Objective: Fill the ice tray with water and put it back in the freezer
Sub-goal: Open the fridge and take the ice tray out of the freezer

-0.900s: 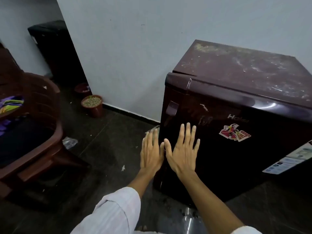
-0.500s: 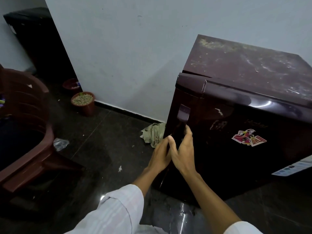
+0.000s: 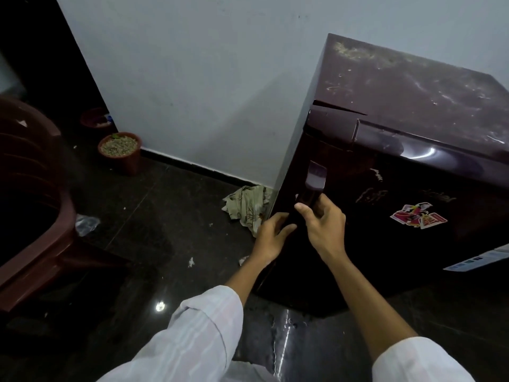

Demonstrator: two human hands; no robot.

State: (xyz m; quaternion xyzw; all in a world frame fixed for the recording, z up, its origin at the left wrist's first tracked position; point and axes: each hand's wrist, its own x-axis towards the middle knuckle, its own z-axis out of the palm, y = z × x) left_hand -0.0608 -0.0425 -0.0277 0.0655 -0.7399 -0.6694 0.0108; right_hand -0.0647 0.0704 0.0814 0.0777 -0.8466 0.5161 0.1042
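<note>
A small dark maroon fridge [image 3: 413, 221] stands on the floor against a white wall, with its door closed. Its dusty top faces up and a colourful sticker [image 3: 418, 215] sits on the door. A vertical door handle [image 3: 314, 183] runs down the door's left edge. My right hand [image 3: 323, 226] is curled around the lower part of that handle. My left hand [image 3: 271, 237] grips the door's left edge just beside it. No ice tray is in view.
A crumpled cloth [image 3: 248, 206] lies on the dark floor by the fridge's left corner. A clay pot [image 3: 119, 150] with gravel stands by the wall, another pot [image 3: 95, 118] behind it. A brown plastic chair [image 3: 35, 216] fills the left side. Wet floor [image 3: 283, 334] gleams below the fridge.
Both hands went from lying flat on the fridge door to closing around the handle and the door's left edge. My view has shifted closer and to the left.
</note>
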